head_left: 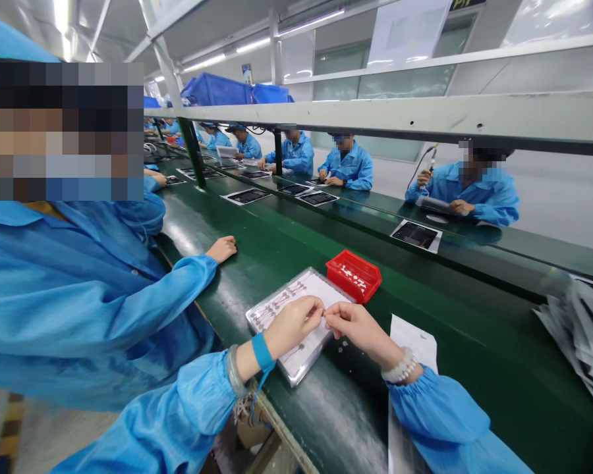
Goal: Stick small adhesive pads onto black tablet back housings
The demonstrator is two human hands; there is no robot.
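Note:
My left hand (296, 322) and my right hand (358, 329) meet fingertip to fingertip, both pinched closed. Whatever lies between the fingertips is too small to make out. Beneath them, on the green bench, is a shallow clear-edged tray (294, 378) with a white lining. Rows of small round parts with thin reddish leads (280, 299) lie in its far left portion, and a few more sit near my left wrist. A red bin (369, 294) holding small white pieces (353, 278) stands just beyond the tray's far right corner. A blue strap circles my left wrist.
A co-worker in blue (103, 316) stands close on my left, one hand resting on the bench (257, 234). White sheet material (415, 339) lies beside my right forearm. Stacked white sheets (586, 342) are at far right. Across the bench, several seated people work near dark panels (416, 235).

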